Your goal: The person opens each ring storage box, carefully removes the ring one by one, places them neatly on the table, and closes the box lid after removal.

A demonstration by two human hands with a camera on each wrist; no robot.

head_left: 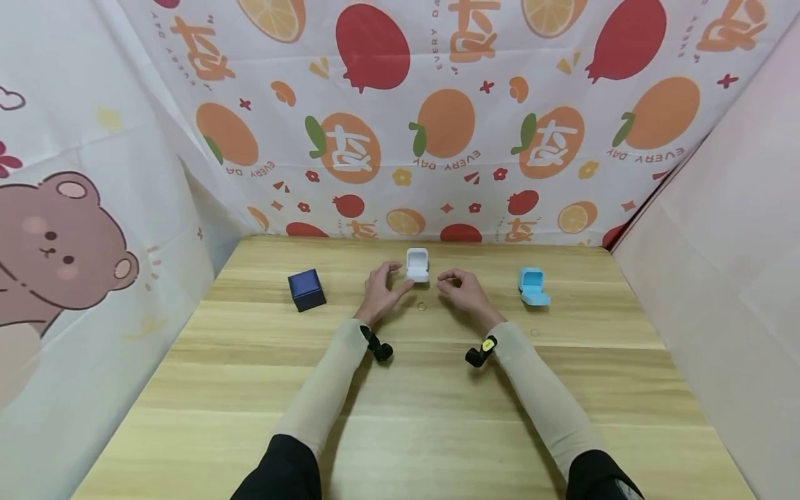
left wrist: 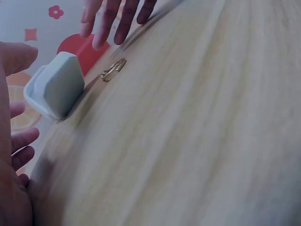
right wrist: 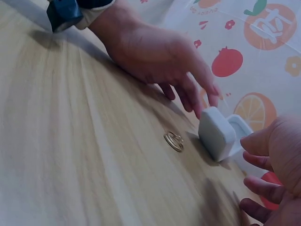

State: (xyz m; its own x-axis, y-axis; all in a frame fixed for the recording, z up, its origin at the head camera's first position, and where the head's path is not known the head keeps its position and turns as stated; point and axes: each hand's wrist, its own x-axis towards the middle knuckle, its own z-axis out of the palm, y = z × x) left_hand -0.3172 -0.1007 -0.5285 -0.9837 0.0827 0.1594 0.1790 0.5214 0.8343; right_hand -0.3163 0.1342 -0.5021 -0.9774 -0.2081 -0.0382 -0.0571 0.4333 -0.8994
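A small white ring box (head_left: pixel 417 265) stands with its lid up at the far middle of the table. Just in front of it lies a gold ring (head_left: pixel 421 306), which shows up close as a ring (left wrist: pixel 113 70) with a twisted band. My left hand (head_left: pixel 381 293) is beside the box on the left, thumb and fingers spread apart, holding nothing. On the other side, my right hand (head_left: pixel 465 295) has loosely bent fingers and nothing in its grasp. From the right wrist, the left hand's fingertips (right wrist: pixel 212 96) appear right at the box's edge.
A light blue ring box (head_left: pixel 533 286) with its lid raised stands to the right, with a faint thin ring (head_left: pixel 534 332) in front of it. At the left is a closed dark blue box (head_left: pixel 307 289). A fruit-print cloth (head_left: pixel 400 139) hangs behind the wooden table (head_left: pixel 412 444).
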